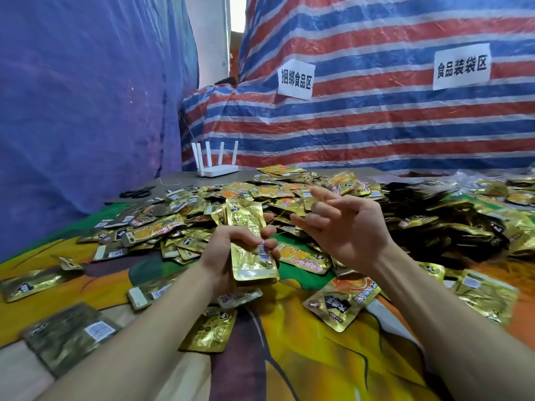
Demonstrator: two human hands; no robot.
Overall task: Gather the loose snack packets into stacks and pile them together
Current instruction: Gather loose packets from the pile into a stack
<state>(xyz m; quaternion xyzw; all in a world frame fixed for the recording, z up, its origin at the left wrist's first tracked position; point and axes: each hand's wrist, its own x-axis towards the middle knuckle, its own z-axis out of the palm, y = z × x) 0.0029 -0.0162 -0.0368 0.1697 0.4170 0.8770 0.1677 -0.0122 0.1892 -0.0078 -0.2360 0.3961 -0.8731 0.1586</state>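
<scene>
Gold stack (pixel 246 224) held upright in my left hand (pixel 227 250) | right hand (pixel 347 230) loose, fingers spread, apparently empty | tap edges square before setting on heap (pixel 289 195).

One head camera looks forward and down, close over the packets (pixel 260 195), towards the router (pixel 215 169) behind them.

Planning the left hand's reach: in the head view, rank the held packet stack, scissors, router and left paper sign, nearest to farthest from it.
1. packet stack, gripped in the left hand.
2. scissors, far left.
3. router, farther back.
4. paper sign, on the striped tarpaulin.
</scene>
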